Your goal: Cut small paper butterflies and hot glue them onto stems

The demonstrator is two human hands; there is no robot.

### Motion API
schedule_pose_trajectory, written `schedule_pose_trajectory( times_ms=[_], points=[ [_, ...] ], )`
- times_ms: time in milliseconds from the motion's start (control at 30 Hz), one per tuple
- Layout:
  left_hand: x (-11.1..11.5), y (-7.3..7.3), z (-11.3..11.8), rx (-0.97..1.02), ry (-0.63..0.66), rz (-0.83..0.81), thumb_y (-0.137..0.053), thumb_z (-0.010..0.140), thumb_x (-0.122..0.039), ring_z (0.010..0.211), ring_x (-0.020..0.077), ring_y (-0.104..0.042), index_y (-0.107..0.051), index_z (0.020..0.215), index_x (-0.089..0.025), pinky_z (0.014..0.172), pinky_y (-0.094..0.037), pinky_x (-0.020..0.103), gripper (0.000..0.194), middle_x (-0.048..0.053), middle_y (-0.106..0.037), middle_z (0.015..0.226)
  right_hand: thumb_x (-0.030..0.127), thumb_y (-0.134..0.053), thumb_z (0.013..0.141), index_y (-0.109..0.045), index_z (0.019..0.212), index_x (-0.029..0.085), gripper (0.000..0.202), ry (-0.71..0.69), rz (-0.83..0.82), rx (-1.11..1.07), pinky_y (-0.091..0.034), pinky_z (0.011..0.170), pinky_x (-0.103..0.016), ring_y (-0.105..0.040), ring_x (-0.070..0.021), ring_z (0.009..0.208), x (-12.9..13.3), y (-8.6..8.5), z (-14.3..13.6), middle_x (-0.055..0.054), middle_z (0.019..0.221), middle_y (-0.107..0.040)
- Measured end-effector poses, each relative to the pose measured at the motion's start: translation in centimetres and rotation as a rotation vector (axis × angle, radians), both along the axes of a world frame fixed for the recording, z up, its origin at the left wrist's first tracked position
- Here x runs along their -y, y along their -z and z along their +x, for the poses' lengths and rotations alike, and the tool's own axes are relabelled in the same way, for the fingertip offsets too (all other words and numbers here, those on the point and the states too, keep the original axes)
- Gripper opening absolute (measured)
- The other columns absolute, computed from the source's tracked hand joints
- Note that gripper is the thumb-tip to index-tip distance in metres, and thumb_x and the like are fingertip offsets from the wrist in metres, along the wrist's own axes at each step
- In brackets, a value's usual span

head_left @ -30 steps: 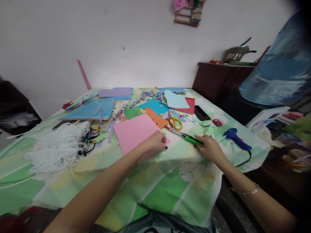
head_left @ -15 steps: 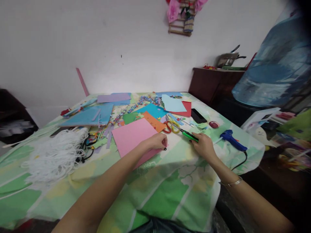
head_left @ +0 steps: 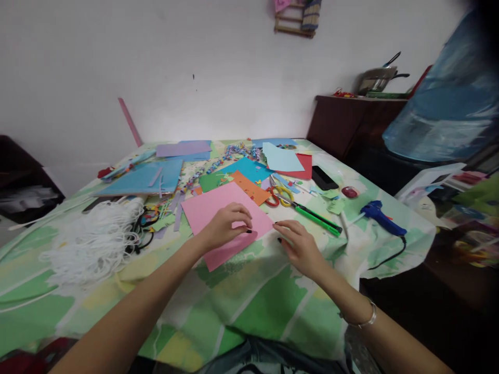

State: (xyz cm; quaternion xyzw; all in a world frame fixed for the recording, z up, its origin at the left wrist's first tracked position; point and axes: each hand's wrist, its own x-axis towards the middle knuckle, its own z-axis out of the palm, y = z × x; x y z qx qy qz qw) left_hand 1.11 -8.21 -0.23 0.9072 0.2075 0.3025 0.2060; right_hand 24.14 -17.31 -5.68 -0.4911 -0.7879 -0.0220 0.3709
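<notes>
My left hand hovers over or rests on a pink sheet of paper, its fingers curved and apart with nothing between them. At the sheet's right corner is my right hand, fingers apart and tips close to the paper; I cannot tell whether they touch it. A green and black utility knife lies on the table beyond my right hand. Beside its tip are scissors with yellow handles and a red-handled pair. An orange sheet is partly under the pink one.
A blue glue gun with a cord lies at the right, near a black phone. White cord is heaped at the left by a blue sheet stack. Paper scraps and coloured sheets cover the back. A water bottle stands right.
My right hand has let go of the utility knife, which now lies on the table, and moved left to the pink sheet's corner. My left hand has shifted left and its fingers have opened.
</notes>
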Motion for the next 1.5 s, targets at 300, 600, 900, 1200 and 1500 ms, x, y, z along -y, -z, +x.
schedule_pose_trajectory(
  times_ms=[300, 600, 900, 1200, 1500],
  points=[
    [3.6, 3.2, -5.8, -0.068, -0.084, 0.184, -0.052, 0.087, -0.016, 0.093, 0.0184, -0.057, -0.065, 0.084, -0.021, 0.081, -0.045, 0.035, 0.014, 0.007, -0.067, 0.094, 0.004, -0.042, 0.083, -0.056, 0.127, 0.023, 0.051, -0.169, -0.112, -0.091, -0.047, 0.096, -0.047, -0.055, -0.0238, 0.114, 0.0, 2.0, -4.5, -0.011, 0.122, -0.062],
    [4.5, 4.8, -7.1, -0.01, -0.093, 0.136, -0.056, 0.086, -0.012, 0.092, 0.0182, -0.057, -0.064, 0.09, -0.02, 0.081, -0.046, 0.035, 0.012, 0.007, -0.066, 0.092, -0.001, -0.043, 0.079, -0.06, 0.122, 0.023, 0.052, -0.212, -0.173, 0.043, -0.043, 0.092, -0.047, -0.052, -0.0252, 0.114, -0.6, 1.4, -4.4, -0.006, 0.12, -0.065],
    [5.0, 5.2, -7.8, -0.02, -0.106, 0.176, -0.056, 0.086, -0.012, 0.092, 0.0171, -0.057, -0.064, 0.096, -0.019, 0.082, -0.047, 0.034, 0.015, 0.006, -0.066, 0.092, 0.0, -0.045, 0.08, -0.061, 0.121, 0.02, 0.048, -0.194, -0.185, 0.103, -0.04, 0.092, -0.046, -0.049, -0.0259, 0.113, -0.7, 1.4, -4.5, -0.007, 0.123, -0.064],
    [5.5, 5.3, -8.1, -0.106, -0.117, 0.304, -0.054, 0.086, -0.01, 0.093, 0.0199, -0.056, -0.063, 0.099, -0.017, 0.082, -0.047, 0.038, 0.017, 0.01, -0.064, 0.096, 0.001, -0.046, 0.08, -0.06, 0.123, 0.02, 0.049, -0.183, -0.167, 0.165, -0.038, 0.091, -0.044, -0.048, -0.0253, 0.114, -0.7, 1.9, -4.4, -0.008, 0.126, -0.061],
    [6.3, 5.1, -8.1, -0.156, -0.132, 0.34, -0.058, 0.083, -0.012, 0.097, 0.0231, -0.055, -0.062, 0.098, -0.014, 0.084, -0.048, 0.041, 0.016, 0.013, -0.062, 0.099, 0.0, -0.046, 0.077, -0.06, 0.122, 0.018, 0.05, -0.175, -0.147, 0.178, -0.037, 0.091, -0.044, -0.047, -0.0253, 0.114, -0.7, 2.2, -4.4, -0.007, 0.126, -0.061]
  ],
)
